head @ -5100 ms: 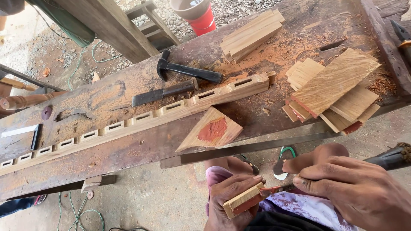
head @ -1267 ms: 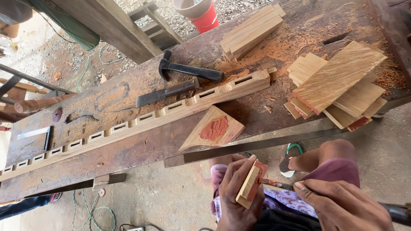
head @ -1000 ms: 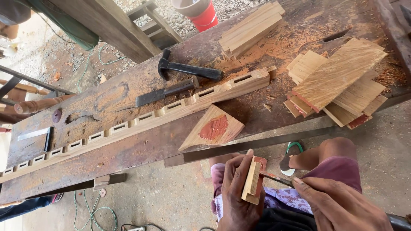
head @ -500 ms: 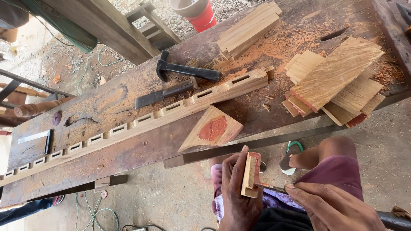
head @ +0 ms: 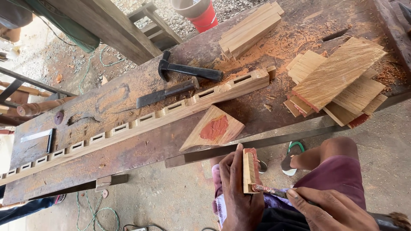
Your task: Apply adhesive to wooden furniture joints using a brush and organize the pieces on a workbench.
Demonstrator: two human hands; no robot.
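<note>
1. Off at the far left, a turned wooden spindle (head: 40,106) is lying beyond the edge of the surface (head: 107,107), and a long wooden rail (head: 141,122) cut with a row of rectangular slots is running diagonally across the surface from there.
2. Further along, a dark flat-bladed tool (head: 167,93) is resting just behind the rail, with a black hammer (head: 188,70) lying a little beyond it.
3. Near the front edge, a triangular wooden board (head: 212,129) is sitting with a smear of red paste on its face, touching the rail.
4. Just below that edge, the left hand (head: 240,192) is closing around a small wooden block (head: 249,171), holding it upright on its narrow side (the upper end of the block is showing the same red colour).
5. At the back, a bundle of wooden bars (head: 250,29) is lying beside a red bucket (head: 200,13).
6. The right hand (head: 332,209) is gripping a thin brush (head: 267,190) whose tip is touching the lower end of the block; the two hands are working close together over the person's lap.
7. On the right of the surface, a stack of flat wooden boards (head: 338,79) is fanning out amid reddish sawdust.
</note>
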